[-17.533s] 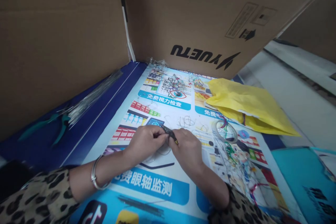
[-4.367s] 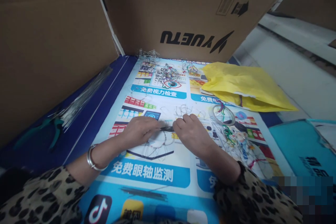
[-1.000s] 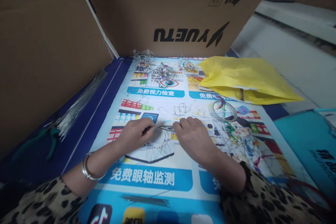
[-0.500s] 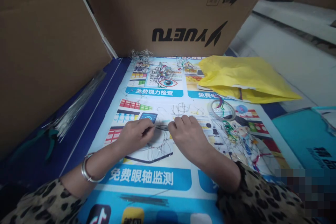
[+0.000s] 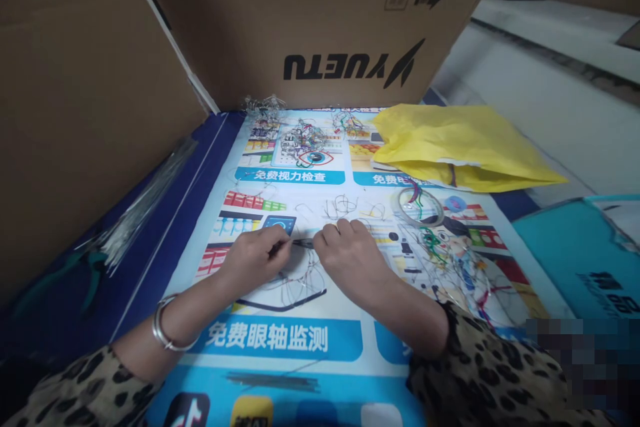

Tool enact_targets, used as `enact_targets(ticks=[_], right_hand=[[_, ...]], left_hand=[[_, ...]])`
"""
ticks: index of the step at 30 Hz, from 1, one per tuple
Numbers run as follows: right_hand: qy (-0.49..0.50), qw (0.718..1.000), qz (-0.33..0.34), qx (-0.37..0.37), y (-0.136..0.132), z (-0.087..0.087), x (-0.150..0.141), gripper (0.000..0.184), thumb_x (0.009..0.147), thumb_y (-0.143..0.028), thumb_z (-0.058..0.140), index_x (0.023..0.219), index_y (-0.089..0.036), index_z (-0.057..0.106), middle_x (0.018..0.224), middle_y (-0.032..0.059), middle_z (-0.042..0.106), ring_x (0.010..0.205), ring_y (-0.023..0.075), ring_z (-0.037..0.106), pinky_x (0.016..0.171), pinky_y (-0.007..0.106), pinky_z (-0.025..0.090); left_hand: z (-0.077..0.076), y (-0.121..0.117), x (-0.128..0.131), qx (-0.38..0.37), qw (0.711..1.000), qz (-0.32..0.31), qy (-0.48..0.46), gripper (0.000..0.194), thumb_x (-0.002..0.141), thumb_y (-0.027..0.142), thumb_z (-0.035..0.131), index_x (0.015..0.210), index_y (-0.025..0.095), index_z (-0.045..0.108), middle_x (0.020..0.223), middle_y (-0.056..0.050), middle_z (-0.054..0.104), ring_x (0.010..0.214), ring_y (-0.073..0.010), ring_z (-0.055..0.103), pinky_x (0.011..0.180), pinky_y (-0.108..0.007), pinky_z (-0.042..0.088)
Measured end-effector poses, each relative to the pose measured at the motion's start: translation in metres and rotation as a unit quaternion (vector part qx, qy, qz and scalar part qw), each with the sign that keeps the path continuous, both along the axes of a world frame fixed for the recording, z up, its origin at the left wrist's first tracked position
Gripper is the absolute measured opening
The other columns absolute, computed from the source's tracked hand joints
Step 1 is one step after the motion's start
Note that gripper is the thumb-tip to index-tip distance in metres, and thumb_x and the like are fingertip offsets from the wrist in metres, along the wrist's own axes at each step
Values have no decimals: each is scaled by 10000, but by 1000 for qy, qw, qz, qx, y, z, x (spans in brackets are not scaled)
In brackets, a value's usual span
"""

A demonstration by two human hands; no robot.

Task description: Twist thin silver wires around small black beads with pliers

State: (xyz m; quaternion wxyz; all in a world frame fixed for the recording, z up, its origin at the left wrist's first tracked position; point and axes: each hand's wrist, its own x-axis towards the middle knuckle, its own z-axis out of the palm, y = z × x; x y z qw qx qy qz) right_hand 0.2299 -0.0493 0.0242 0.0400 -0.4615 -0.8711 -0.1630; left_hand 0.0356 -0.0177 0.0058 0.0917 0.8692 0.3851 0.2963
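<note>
My right grip is pinching a slim dark tool, which is pointing across the gap toward my left grip. The left one is pressing together beside the tip; I'm not managing to tell what it's pinching. Wire loops are lying below on the printed sheet.

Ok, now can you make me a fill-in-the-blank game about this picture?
1. The big soft packet is coloured ___.
2. The silver bangle is on the person's ___ wrist.
3. The slim dark tool shows ___ the left hand and the right hand.
4. To the person, the big black letters on the cardboard stand upside ___.

Missing words: yellow; left; between; down.
</note>
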Motion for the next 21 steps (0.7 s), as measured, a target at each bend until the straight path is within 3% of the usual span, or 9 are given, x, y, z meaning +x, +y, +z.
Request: enact_targets(ticks=[21], right_hand=[[-32, 996, -27, -81, 0, 4, -6, 123, 790, -60, 470, 830, -106, 577, 754, 122, 598, 691, 230, 531, 575, 339, 318]], left_hand=[[2, 2, 0, -53, 999, 8, -7, 107, 775, 123, 480, 689, 171, 523, 541, 52, 526, 446, -61, 462, 444, -167, 315]])
